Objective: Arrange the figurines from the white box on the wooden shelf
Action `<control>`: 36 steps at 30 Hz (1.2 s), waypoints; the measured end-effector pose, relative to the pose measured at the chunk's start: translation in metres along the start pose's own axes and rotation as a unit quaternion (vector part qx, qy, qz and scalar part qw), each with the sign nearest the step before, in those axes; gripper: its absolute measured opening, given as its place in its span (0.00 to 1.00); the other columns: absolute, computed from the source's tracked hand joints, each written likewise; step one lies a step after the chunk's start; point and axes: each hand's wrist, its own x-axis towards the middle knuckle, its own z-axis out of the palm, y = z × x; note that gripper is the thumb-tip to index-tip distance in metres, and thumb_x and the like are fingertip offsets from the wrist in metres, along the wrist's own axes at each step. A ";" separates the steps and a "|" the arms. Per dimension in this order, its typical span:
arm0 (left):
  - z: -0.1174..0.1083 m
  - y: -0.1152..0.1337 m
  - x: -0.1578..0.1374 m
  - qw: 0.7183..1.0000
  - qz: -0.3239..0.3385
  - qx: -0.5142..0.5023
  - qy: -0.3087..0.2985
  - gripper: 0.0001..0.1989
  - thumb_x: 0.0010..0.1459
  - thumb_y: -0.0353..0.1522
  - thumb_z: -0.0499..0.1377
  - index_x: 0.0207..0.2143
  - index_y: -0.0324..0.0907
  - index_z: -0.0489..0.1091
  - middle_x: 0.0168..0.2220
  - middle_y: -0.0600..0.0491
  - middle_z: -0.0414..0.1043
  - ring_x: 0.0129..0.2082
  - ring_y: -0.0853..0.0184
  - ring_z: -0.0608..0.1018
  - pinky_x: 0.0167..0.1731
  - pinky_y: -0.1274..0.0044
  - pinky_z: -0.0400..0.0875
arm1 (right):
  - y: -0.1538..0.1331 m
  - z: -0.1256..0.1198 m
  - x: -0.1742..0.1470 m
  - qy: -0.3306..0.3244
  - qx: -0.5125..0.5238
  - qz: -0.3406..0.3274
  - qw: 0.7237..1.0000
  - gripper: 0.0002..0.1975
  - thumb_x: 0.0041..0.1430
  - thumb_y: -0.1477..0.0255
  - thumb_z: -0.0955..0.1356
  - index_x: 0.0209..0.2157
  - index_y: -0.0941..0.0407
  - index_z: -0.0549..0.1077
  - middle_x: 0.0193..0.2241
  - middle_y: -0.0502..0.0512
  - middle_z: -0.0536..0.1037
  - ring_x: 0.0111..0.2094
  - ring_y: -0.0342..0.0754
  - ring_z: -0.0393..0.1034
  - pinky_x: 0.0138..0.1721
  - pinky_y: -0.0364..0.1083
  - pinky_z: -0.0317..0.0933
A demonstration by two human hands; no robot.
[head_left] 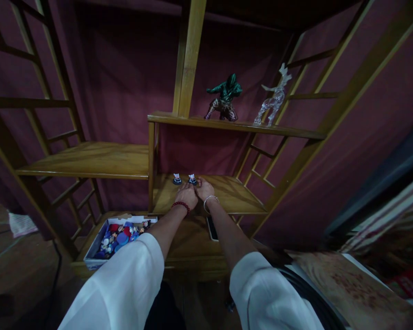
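Observation:
Two small white-and-dark figurines stand side by side on the lower right wooden shelf (pixel 234 195). The left figurine (pixel 177 179) is upright, with no finger on it. At the right figurine (pixel 192 179), both of my hands come together. My left hand (pixel 186 195), wearing a red bead bracelet, has its bent fingers at the front of that figurine's base. From the right side, my right hand (pixel 205 189), with a silver bangle, closes its fingers at the same figurine. The fingertips are small and partly hidden behind the hands.
Below left, an open box (pixel 92 252) holds many small colourful figures. A phone (pixel 212 228) lies under my right forearm. On the shelf above stand a green-and-bronze crouching statue (pixel 225 98) and a clear deer figure (pixel 273 101). Wooden posts and lattice frame the shelves.

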 end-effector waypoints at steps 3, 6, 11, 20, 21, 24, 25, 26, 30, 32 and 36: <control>-0.004 0.002 -0.002 1.000 0.000 -0.011 0.008 0.17 0.51 0.25 0.45 0.42 0.35 0.65 0.45 0.44 0.67 0.47 0.64 0.67 0.48 0.75 0.58 | -0.002 -0.004 -0.007 -0.006 0.007 -0.003 1.000 0.20 0.46 0.71 0.67 0.45 0.55 0.66 0.45 0.55 0.71 0.44 0.44 0.66 0.44 0.39 0.58; -0.006 0.008 -0.006 1.000 -0.009 -0.009 0.016 0.15 0.52 0.25 0.45 0.38 0.36 0.67 0.42 0.44 0.69 0.45 0.63 0.68 0.46 0.74 0.60 | -0.006 -0.008 -0.015 -0.006 -0.008 -0.007 1.000 0.19 0.48 0.72 0.66 0.45 0.56 0.66 0.45 0.56 0.71 0.44 0.46 0.67 0.43 0.40 0.58; -0.008 0.016 -0.016 1.000 -0.023 -0.010 0.015 0.13 0.53 0.26 0.46 0.37 0.36 0.67 0.40 0.44 0.70 0.43 0.63 0.70 0.44 0.74 0.62 | -0.014 -0.012 -0.029 0.006 -0.056 -0.014 0.998 0.19 0.49 0.78 0.62 0.45 0.57 0.66 0.42 0.58 0.73 0.43 0.46 0.67 0.41 0.40 0.58; -0.014 0.020 -0.044 0.997 -0.022 -0.052 0.049 0.14 0.56 0.27 0.44 0.38 0.37 0.68 0.38 0.46 0.70 0.40 0.65 0.69 0.43 0.74 0.61 | -0.029 -0.025 -0.060 -0.027 -0.036 -0.005 0.999 0.16 0.52 0.77 0.60 0.42 0.56 0.70 0.38 0.55 0.75 0.40 0.46 0.69 0.36 0.38 0.59; -0.014 0.020 -0.048 0.996 -0.024 -0.060 0.055 0.14 0.56 0.27 0.44 0.38 0.37 0.68 0.38 0.46 0.69 0.40 0.65 0.69 0.43 0.74 0.61 | -0.030 -0.026 -0.064 -0.029 -0.035 0.000 0.999 0.15 0.52 0.77 0.60 0.41 0.55 0.71 0.37 0.55 0.76 0.40 0.46 0.69 0.36 0.38 0.59; -0.012 0.018 -0.063 0.992 -0.024 -0.091 0.085 0.14 0.56 0.26 0.45 0.40 0.38 0.67 0.39 0.47 0.69 0.40 0.65 0.68 0.42 0.75 0.62 | -0.036 -0.025 -0.076 -0.023 -0.039 0.005 0.999 0.15 0.51 0.76 0.60 0.40 0.53 0.72 0.37 0.53 0.76 0.39 0.46 0.69 0.36 0.39 0.59; -0.012 0.017 -0.068 0.990 -0.024 -0.103 0.098 0.14 0.55 0.26 0.46 0.40 0.38 0.67 0.38 0.48 0.70 0.40 0.65 0.67 0.41 0.75 0.62 | -0.038 -0.025 -0.081 -0.019 -0.039 0.003 0.999 0.15 0.51 0.76 0.61 0.39 0.53 0.72 0.37 0.53 0.76 0.39 0.46 0.69 0.36 0.39 0.59; -0.011 0.015 -0.073 0.987 -0.023 -0.114 0.111 0.14 0.55 0.26 0.46 0.41 0.38 0.67 0.38 0.48 0.70 0.39 0.65 0.67 0.42 0.75 0.62 | -0.039 -0.023 -0.085 -0.015 -0.038 0.001 0.999 0.15 0.51 0.76 0.61 0.39 0.52 0.72 0.37 0.52 0.76 0.38 0.46 0.69 0.36 0.39 0.59; -0.011 0.010 -0.092 0.978 -0.008 -0.143 0.149 0.14 0.54 0.25 0.47 0.40 0.37 0.68 0.37 0.48 0.70 0.38 0.65 0.67 0.42 0.75 0.62 | -0.044 -0.018 -0.104 0.002 -0.022 -0.013 1.000 0.15 0.50 0.76 0.60 0.39 0.52 0.72 0.37 0.52 0.76 0.37 0.45 0.69 0.37 0.40 0.59; -0.012 0.006 -0.100 0.976 0.002 -0.151 0.160 0.14 0.53 0.24 0.47 0.40 0.37 0.68 0.37 0.48 0.70 0.38 0.65 0.67 0.42 0.75 0.62 | -0.045 -0.014 -0.112 0.017 -0.010 -0.025 1.000 0.15 0.50 0.76 0.60 0.38 0.52 0.72 0.37 0.52 0.75 0.37 0.45 0.68 0.38 0.40 0.59; -0.013 0.000 -0.116 0.972 0.011 -0.165 0.167 0.15 0.53 0.24 0.47 0.41 0.38 0.67 0.38 0.48 0.69 0.40 0.65 0.67 0.42 0.74 0.62 | -0.046 -0.004 -0.126 0.058 0.023 -0.072 0.996 0.15 0.50 0.78 0.59 0.36 0.54 0.73 0.36 0.51 0.75 0.37 0.43 0.67 0.41 0.40 0.58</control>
